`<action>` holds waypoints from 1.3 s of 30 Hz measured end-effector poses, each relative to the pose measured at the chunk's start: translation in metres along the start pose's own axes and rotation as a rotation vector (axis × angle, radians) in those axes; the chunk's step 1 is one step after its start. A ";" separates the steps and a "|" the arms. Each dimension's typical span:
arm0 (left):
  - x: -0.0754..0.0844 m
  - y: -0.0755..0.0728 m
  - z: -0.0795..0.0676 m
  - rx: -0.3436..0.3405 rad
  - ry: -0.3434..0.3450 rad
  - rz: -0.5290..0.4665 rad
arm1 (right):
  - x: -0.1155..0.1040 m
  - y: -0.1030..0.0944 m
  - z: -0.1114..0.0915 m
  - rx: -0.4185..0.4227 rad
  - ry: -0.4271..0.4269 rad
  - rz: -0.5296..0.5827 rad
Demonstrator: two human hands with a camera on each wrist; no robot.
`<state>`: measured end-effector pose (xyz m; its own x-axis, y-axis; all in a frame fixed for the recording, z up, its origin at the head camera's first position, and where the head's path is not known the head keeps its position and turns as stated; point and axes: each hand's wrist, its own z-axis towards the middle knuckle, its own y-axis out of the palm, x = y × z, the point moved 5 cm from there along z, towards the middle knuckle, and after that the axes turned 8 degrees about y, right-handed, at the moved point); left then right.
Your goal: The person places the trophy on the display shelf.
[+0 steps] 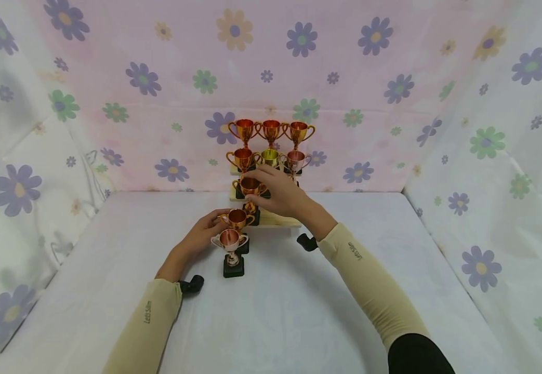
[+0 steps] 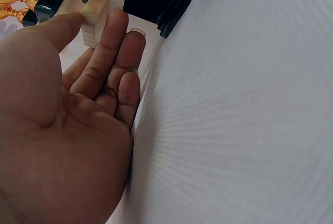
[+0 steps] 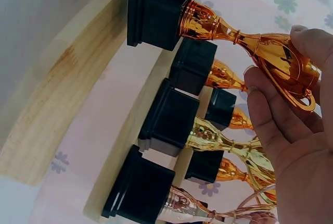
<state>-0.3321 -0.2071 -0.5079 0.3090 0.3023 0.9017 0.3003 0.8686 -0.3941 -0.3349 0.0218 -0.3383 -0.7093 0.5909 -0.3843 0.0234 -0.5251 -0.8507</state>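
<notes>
My right hand [image 1: 277, 192] holds an orange-gold trophy [image 3: 286, 52] by its cup, thumb on one side and fingers on the other. That trophy's black base [image 3: 161, 13] is at the lowest step [image 3: 67, 83] of a wooden stand, toward its left end. My left hand [image 1: 202, 234] rests with its edge on the white table, fingers extended beside the stand's left end [image 2: 96, 18]; it holds nothing. Close to its fingertips stands another orange-gold trophy [image 1: 237, 219], with a pink-toned trophy [image 1: 230, 241] in front of it on the table.
Three orange-gold trophies, one being the middle trophy [image 1: 271, 131], line the top step. Below them stand an orange-gold trophy [image 1: 242, 157], a yellow-gold trophy [image 1: 269, 157] and a pinkish trophy [image 1: 295, 160]. A flowered cloth [image 1: 261, 52] hangs behind the white table [image 1: 322, 311].
</notes>
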 end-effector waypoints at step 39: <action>-0.002 0.001 0.001 -0.002 0.011 -0.013 | 0.002 0.019 0.011 0.025 -0.037 0.052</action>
<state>-0.3329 -0.2065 -0.5099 0.3145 0.2866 0.9050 0.3064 0.8717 -0.3825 -0.3435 0.0061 -0.3514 -0.7330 0.5398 -0.4140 0.0436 -0.5701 -0.8204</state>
